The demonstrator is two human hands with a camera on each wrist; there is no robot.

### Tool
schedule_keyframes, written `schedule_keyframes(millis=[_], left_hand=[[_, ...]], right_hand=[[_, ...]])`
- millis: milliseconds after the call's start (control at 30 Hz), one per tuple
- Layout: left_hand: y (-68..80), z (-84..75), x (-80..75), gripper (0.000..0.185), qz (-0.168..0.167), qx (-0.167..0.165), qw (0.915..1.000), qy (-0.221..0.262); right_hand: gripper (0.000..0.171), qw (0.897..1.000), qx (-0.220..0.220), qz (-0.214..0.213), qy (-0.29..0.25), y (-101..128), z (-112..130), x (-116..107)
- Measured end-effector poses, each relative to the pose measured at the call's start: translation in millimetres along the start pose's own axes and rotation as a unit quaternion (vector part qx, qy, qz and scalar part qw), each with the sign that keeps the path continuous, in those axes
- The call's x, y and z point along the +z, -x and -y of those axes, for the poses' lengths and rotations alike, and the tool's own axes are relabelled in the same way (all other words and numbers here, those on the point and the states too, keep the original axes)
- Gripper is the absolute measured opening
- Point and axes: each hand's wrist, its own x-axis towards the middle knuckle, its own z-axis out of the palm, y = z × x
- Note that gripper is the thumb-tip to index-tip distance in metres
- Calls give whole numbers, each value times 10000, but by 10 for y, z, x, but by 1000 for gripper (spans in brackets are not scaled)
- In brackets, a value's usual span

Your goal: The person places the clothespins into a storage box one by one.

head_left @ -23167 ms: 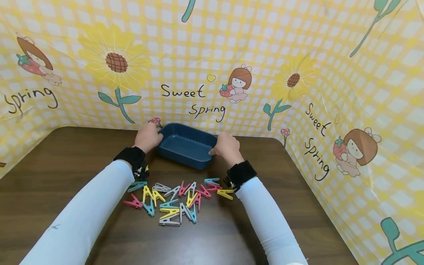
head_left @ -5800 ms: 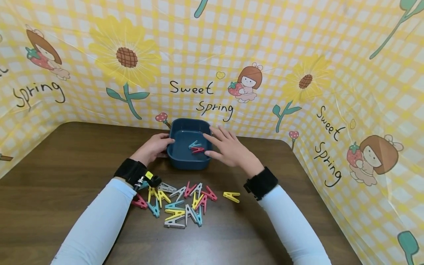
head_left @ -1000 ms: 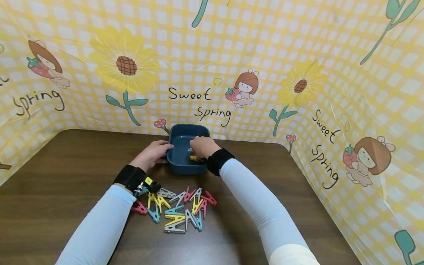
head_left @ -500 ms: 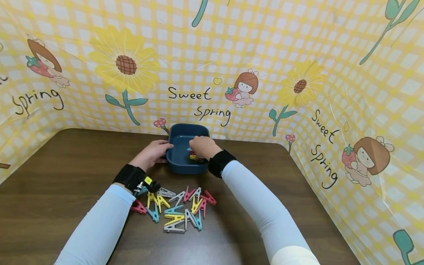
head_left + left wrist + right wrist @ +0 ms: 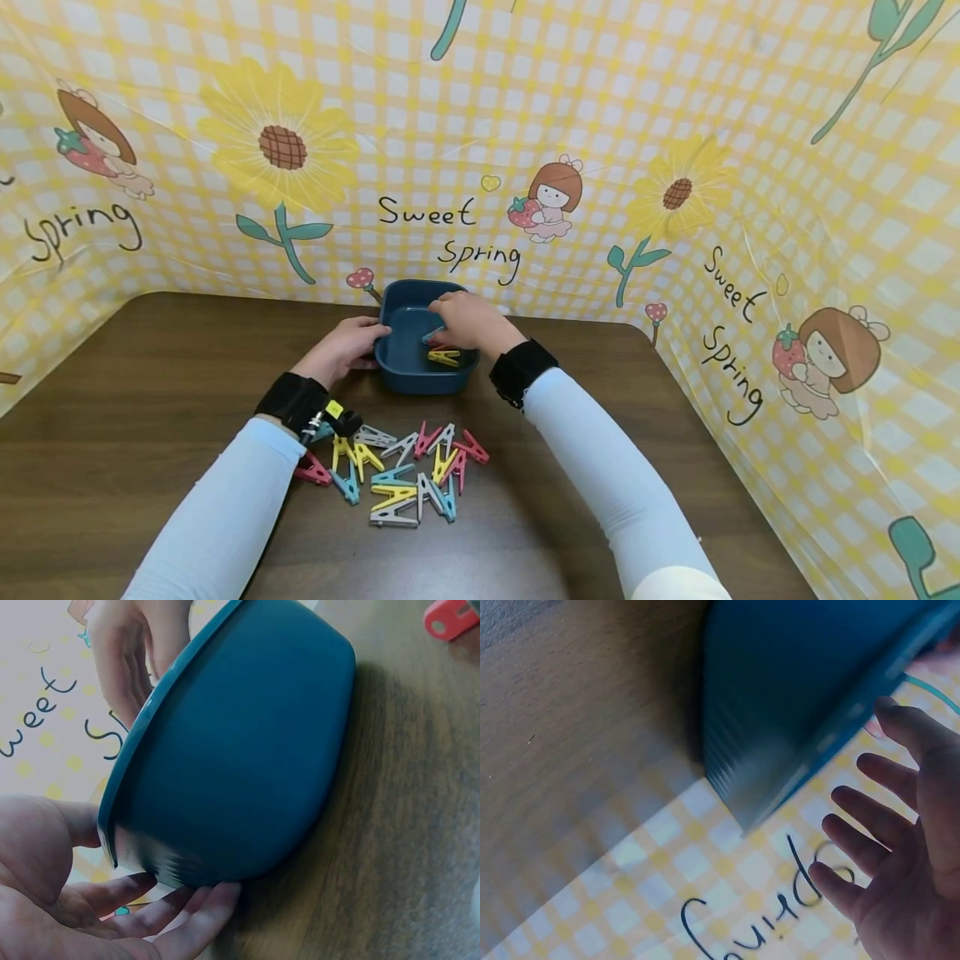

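Observation:
A dark blue tray (image 5: 417, 381) stands at the back of the brown table. My left hand (image 5: 345, 348) holds its left side, thumb at the rim and fingers along the wall; the left wrist view shows that hand (image 5: 97, 915) against the tray (image 5: 240, 750). My right hand (image 5: 468, 323) hovers over the tray's far right part and holds nothing. In the right wrist view its fingers (image 5: 862, 806) are spread beside the tray (image 5: 802, 682). A yellow clothespin (image 5: 444, 357) lies in the tray, with a teal one (image 5: 431, 337) partly hidden under the hand.
Several coloured clothespins (image 5: 397, 471) lie in a loose pile on the table (image 5: 150, 392) in front of the tray, between my forearms. A yellow checked backdrop (image 5: 675, 167) with sunflowers closes off the back and right side. A red clothespin (image 5: 450, 615) shows beside the tray.
My right hand has let go of the yellow clothespin, which now lies in the tray, and has lifted back and to the right. The left hand has stayed on the tray.

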Motion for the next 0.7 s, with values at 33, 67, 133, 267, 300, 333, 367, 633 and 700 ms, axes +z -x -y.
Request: schedule_keyframes(millis=[33, 67, 133, 267, 300, 333, 367, 633, 700], left_hand=[[-1, 0, -2, 66, -2, 5, 10000, -1], [-2, 1, -3, 66, 1, 6, 10000, 0], [-6, 4, -3, 65, 8, 11, 10000, 15], [-10, 15, 5, 65, 30, 6, 10000, 52], [-9, 17, 8, 65, 28, 12, 10000, 58], [-5, 16, 11, 65, 33, 20, 10000, 60], [0, 15, 14, 66, 39, 22, 10000, 63], [7, -4, 21, 67, -5, -39, 10000, 77], [8, -3, 21, 67, -39, -58, 9999, 73]], right_hand=[[59, 9999, 45, -96, -97, 40, -16, -16], [59, 9996, 87, -197, -207, 88, -30, -33], [60, 9986, 120, -391, -325, 202, -56, -53], [64, 9967, 86, -699, -392, 486, -98, -44], [64, 9962, 77, -761, -408, 560, -104, -31], [66, 9956, 72, -824, -432, 637, -106, -20], [67, 9950, 66, -890, -459, 711, -108, -5], [86, 9930, -2, -949, -704, 1213, -24, 148], [89, 9930, -47, -877, -795, 1301, 5, 202]])
